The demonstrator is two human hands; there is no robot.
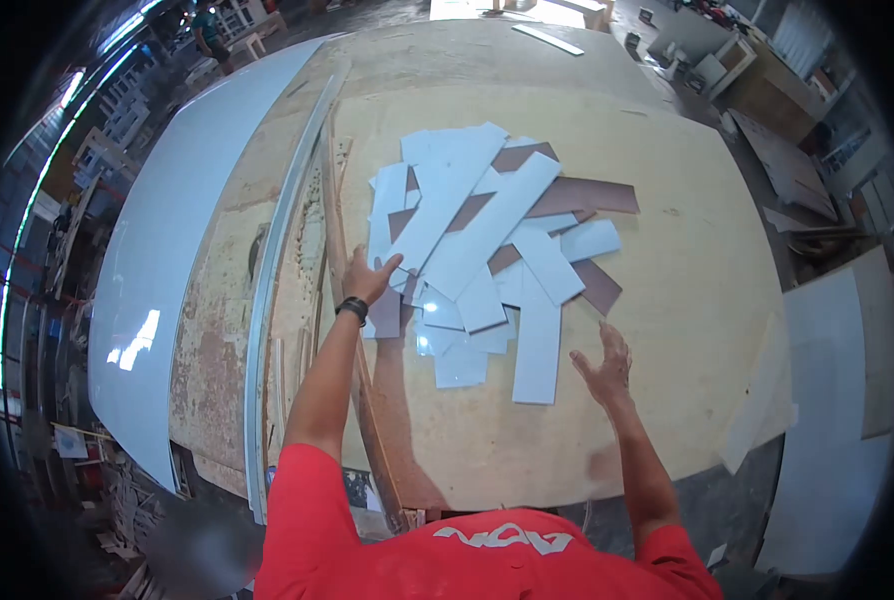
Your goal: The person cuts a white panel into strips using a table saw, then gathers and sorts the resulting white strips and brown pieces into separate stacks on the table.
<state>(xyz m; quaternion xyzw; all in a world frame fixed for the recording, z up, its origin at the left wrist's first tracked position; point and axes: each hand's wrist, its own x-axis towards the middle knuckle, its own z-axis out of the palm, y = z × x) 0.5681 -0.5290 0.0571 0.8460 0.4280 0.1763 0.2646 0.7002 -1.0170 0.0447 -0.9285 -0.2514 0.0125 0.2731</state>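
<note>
A loose pile of white laminated panel strips (492, 228) lies criss-cross, with several brown-backed pieces (597, 195) showing among them. My left hand (369, 277), a dark band on its wrist, is at the pile's left edge. Its thumb is spread away from the fingers, and the fingertips overlap the end of a white strip. To the lower right of the pile my right hand (607, 368) hovers close over the plywood sheet (687, 330), fingers stretched out and nothing in it. A white strip (537, 355) points toward me between the hands.
Left of the pile run a long metal rail (285, 230) and a wooden strip (362, 400) along the bench. Beyond them lies a large glossy white sheet (197, 210). A small white strip (547, 40) rests at the far edge. A person (207, 35) stands far back left.
</note>
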